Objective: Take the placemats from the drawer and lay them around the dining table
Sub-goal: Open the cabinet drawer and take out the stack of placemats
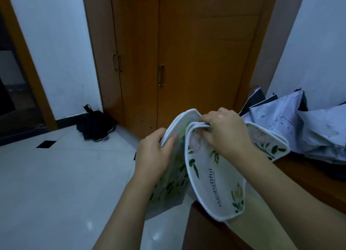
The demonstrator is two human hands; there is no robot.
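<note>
- My left hand (pixel 157 152) is pinching the edge of a bunch of white, floral-printed, white-trimmed placemats (pixel 177 135).
- My right hand (pixel 224 132) is gripping one curled mat (pixel 211 184), peeling it away.
- I am counting at least three mats; the exact number is unclear.
- The peeled mat's long axis is running toward me, above the brown wooden table (pixel 309 176).

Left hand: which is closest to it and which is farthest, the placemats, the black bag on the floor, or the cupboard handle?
From the left hand:
1. Placemats: it grips their edge.
2. Black bag: on the floor, up-left by the wall.
3. Cupboard handle: on the wooden door, beyond.
</note>
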